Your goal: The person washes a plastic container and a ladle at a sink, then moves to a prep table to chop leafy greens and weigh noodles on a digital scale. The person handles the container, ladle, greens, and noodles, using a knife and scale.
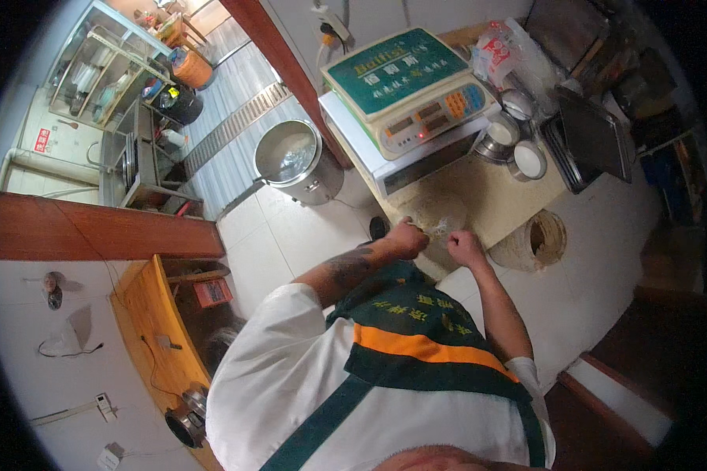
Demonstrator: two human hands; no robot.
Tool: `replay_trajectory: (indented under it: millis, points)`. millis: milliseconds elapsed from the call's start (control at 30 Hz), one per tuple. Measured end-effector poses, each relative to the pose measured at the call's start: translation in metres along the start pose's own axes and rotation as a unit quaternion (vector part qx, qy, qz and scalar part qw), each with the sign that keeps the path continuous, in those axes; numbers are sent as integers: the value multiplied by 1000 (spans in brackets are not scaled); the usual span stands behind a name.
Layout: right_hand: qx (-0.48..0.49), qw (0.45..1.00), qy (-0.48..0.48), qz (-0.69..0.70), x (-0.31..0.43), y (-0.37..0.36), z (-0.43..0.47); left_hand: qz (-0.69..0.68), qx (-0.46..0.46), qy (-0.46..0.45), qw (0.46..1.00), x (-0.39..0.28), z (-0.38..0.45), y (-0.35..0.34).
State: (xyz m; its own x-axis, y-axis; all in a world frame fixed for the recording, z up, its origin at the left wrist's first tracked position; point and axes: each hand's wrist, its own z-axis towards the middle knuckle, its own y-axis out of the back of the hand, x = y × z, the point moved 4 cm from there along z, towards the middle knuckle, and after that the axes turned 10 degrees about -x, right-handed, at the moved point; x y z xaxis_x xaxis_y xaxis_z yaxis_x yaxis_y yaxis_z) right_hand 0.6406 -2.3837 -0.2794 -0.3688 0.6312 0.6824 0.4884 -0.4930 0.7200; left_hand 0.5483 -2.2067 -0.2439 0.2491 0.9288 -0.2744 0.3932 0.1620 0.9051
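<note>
A clear plastic bag (437, 215) lies at the near edge of the table, in front of my green apron. On its left side my left hand (408, 239) is closed around gathered film, thumb on top. My right hand (466, 248) makes a fist on the other side and pinches the film too. A short gap separates the two hands, and shiny creased plastic spans it. What the bag contains is hard to make out. Just beyond it, a digital scale (412, 88) with a green platform rests on a white box (383, 176).
Metal bowls with white contents (529, 160), dark baking trays (592, 138) and a plastic bag with red print (495, 53) share the tabletop (506, 203). A crusted bucket (545, 241) stands on the floor at right. At left is a large steel pot (288, 154) of liquid.
</note>
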Motion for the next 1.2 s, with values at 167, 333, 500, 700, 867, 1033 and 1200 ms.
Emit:
replay_trajectory:
  millis: [167, 333, 500, 700, 867, 1033, 1200]
  points:
    - [-93, 994, -62, 7, -25, 31, 12, -26, -30, 48, 998, 33, -44, -26]
    - [-87, 936, -271, 208, -79, 57, -6, -286, -232, 242, 898, 63, -80, -32]
    - [42, 966, -230, -112, -88, 59, -48, -223, -412, 234, 852, 50, -88, -6]
    - [-86, 996, -8, 39, -9, 32, 15, -293, -26, 278, 914, 22, 34, -47]
    - [67, 990, -82, -89, 25, 5, 46, -420, -276, -174, 847, -53, 46, -42]
    - [146, 955, -105, -238, -10, -4, 29, -517, -128, -54, 845, -21, 24, -49]
    - [97, 980, -167, -49, -46, 11, 22, -208, -26, 217, 953, 27, 20, -50]
